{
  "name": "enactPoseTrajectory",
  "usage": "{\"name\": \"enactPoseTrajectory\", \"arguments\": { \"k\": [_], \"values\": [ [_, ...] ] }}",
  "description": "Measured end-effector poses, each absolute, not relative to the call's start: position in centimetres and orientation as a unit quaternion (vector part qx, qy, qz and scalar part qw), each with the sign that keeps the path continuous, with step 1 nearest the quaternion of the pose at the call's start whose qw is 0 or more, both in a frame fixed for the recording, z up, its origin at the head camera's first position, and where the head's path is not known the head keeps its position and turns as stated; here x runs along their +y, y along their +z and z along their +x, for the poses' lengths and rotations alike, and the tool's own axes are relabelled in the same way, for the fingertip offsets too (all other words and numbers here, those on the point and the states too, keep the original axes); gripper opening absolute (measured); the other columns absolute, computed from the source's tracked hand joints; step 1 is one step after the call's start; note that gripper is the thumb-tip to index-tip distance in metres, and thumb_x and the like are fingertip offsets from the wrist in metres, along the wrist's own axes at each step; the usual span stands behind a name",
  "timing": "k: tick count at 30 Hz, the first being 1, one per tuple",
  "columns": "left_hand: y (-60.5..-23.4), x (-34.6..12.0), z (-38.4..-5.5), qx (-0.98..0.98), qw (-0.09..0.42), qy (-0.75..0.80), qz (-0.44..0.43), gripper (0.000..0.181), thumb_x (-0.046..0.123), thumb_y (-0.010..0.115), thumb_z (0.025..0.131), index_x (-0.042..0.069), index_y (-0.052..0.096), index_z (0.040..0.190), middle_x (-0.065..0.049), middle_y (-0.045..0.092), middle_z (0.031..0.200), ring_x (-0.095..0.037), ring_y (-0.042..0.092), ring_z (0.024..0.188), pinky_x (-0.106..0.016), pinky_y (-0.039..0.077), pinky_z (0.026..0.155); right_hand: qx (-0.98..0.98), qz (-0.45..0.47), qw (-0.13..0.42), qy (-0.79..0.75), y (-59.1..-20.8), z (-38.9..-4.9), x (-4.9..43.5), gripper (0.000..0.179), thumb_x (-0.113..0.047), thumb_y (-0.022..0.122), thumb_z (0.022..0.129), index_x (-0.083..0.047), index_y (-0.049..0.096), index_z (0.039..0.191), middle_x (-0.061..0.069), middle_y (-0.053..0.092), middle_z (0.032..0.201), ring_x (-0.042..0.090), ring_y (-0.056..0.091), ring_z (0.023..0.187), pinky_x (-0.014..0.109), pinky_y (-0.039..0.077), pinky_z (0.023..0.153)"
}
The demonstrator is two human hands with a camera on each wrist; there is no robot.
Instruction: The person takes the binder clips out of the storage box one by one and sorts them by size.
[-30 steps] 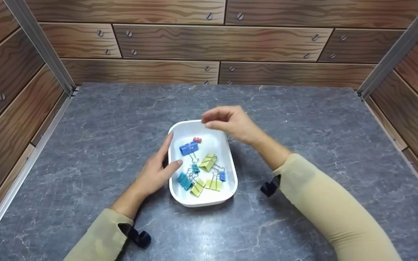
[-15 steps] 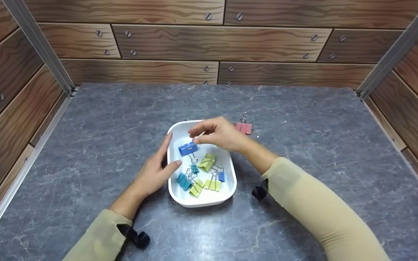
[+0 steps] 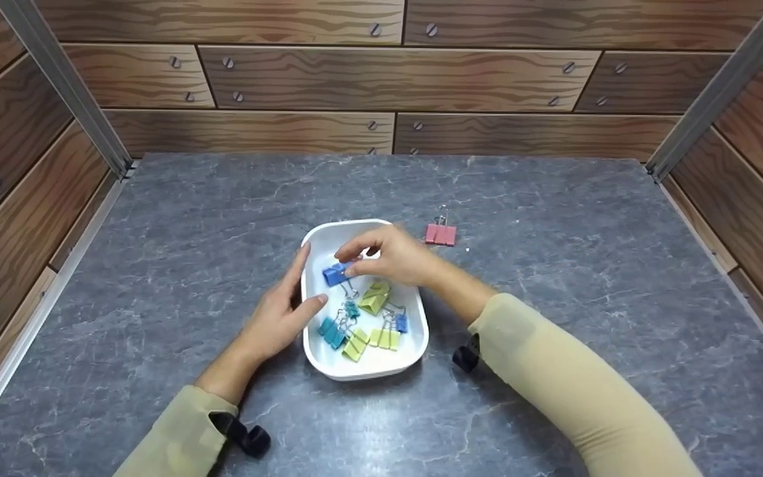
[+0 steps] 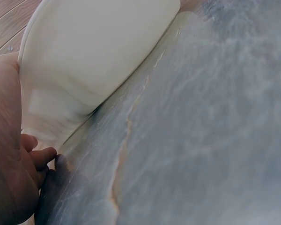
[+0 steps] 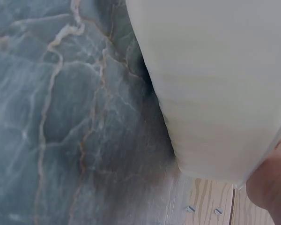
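Centrally, the left hand grips a white tray by its left rim, while the right hand touches or overlaps a blue binder clip in the far half, pinch unclear.

You have an upright white tray lengthwise before you, a large blue clip at its far left, yellow clips and teal clips nearer, and a pink clip outside, far right.
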State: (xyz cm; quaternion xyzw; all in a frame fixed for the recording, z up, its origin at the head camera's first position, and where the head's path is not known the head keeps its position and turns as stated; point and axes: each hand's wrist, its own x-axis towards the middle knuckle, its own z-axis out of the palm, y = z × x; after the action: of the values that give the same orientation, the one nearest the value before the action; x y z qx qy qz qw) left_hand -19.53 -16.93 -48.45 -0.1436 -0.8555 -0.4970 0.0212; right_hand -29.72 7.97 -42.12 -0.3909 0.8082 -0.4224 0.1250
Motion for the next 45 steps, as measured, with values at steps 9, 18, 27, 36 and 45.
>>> {"name": "enactPoseTrajectory", "arguments": {
  "k": [9,18,27,36,45],
  "values": [
    [-48.48,-16.92,-19.6,-0.855,0.022,-0.498,-0.145,0.087,0.038,0.067,0.103,0.034,0.014,0.172,-0.014,0.036,0.168,-0.032,0.04,0.151,-0.052,0.033,0.122,0.825,-0.396,0.117,-0.385,-42.21,-29.37,7.81,0.025,-0.013,0.083,0.094,-0.007,0.082,0.119,0.002,0.08,0.115,0.024,0.071,0.11,0.048,0.055,0.102],
    [-48.54,-16.85,-19.58,-0.854,0.018,-0.5,-0.142,0.086,0.036,0.066,0.103,0.031,0.015,0.173,-0.014,0.039,0.167,-0.029,0.042,0.15,-0.051,0.036,0.121,0.835,-0.402,0.1,-0.362,-42.59,-29.3,7.69,0.021,-0.011,0.082,0.095,-0.008,0.083,0.115,0.002,0.08,0.113,0.025,0.073,0.109,0.048,0.056,0.098],
    [-48.35,-16.85,-19.46,-0.853,0.017,-0.502,-0.142,0.086,0.036,0.066,0.103,0.031,0.015,0.173,-0.016,0.041,0.166,-0.029,0.045,0.148,-0.051,0.037,0.12,0.842,-0.402,0.092,-0.349,-42.42,-29.13,7.59,0.018,-0.01,0.081,0.095,-0.01,0.084,0.113,0.0,0.08,0.113,0.017,0.072,0.107,0.047,0.056,0.098],
    [-48.47,-16.95,-19.51,-0.856,0.016,-0.496,-0.143,0.087,0.038,0.067,0.103,0.031,0.015,0.173,-0.014,0.037,0.168,-0.031,0.04,0.151,-0.052,0.034,0.122,0.843,-0.405,0.082,-0.344,-42.7,-29.14,7.58,0.015,-0.011,0.081,0.095,-0.011,0.085,0.109,0.001,0.08,0.111,0.015,0.071,0.101,0.047,0.057,0.094],
    [-48.41,-16.92,-19.41,-0.855,0.016,-0.499,-0.141,0.086,0.037,0.066,0.103,0.032,0.015,0.172,-0.014,0.042,0.166,-0.028,0.046,0.147,-0.05,0.038,0.119,0.845,-0.41,0.071,-0.337,-42.62,-29.04,7.61,0.011,-0.013,0.079,0.097,-0.01,0.086,0.106,0.001,0.081,0.107,0.017,0.072,0.1,0.047,0.057,0.093]
  ]
}}
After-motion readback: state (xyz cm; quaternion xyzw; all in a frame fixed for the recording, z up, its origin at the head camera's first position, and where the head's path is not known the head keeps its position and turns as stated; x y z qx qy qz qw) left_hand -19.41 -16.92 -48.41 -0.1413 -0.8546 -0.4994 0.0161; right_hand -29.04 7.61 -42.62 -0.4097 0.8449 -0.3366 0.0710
